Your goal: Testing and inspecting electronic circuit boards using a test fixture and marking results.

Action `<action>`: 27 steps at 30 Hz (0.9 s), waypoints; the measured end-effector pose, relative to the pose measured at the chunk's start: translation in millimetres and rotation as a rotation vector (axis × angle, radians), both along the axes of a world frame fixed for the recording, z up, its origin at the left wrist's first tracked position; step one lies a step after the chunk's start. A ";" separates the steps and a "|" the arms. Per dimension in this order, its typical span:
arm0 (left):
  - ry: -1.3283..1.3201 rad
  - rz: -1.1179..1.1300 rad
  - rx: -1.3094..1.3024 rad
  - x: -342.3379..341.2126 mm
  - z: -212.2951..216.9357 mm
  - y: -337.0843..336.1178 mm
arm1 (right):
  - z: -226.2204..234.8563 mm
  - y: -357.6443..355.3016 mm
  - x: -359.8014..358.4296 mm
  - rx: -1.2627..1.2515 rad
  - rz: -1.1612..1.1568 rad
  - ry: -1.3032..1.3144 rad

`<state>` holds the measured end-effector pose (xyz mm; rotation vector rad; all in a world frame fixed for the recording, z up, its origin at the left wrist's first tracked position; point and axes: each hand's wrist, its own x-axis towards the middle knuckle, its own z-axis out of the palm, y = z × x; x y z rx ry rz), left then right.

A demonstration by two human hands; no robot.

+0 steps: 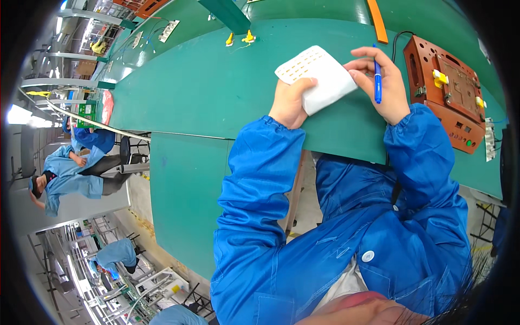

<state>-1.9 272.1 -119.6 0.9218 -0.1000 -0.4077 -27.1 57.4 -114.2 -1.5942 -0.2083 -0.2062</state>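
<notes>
My left hand [291,104] grips a white sheet [331,81] by its lower left side, with the thumb lying on top. Rows of small yellow labels run along the sheet's far left part, and the rest of it is plain white. A blue pen [377,81] rests among the fingers of my right hand [391,89], roughly upright in the picture. That hand's thumb and fingertips are at the sheet's right corner; whether they pinch it is hard to make out. Both hands are above the green tabletop [216,86], near its front edge.
To the right stands a red-brown box-shaped fixture [444,92] with yellow-and-white clamps and a black cable. Behind it lies an orange strip [377,21]. A green post [226,15] rises at the back beside small yellow pieces [248,37]. People [76,173] are at far left.
</notes>
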 end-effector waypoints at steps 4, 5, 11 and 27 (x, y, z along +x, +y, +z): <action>-0.010 -0.041 -0.007 -13.1 -1.7 -8.0 | 1.0 -6.4 0.0 0.017 0.026 -0.046; -0.012 -0.044 -0.005 -12.9 -0.4 -7.3 | 4.9 -8.9 0.1 0.066 0.079 0.013; -0.106 -0.045 0.042 -11.8 -12.3 -10.6 | 6.5 3.4 -0.5 -0.277 -0.039 -0.159; -0.170 -0.004 0.157 -9.9 -17.1 -9.7 | 14.7 -4.0 -6.9 -0.118 -0.282 -0.145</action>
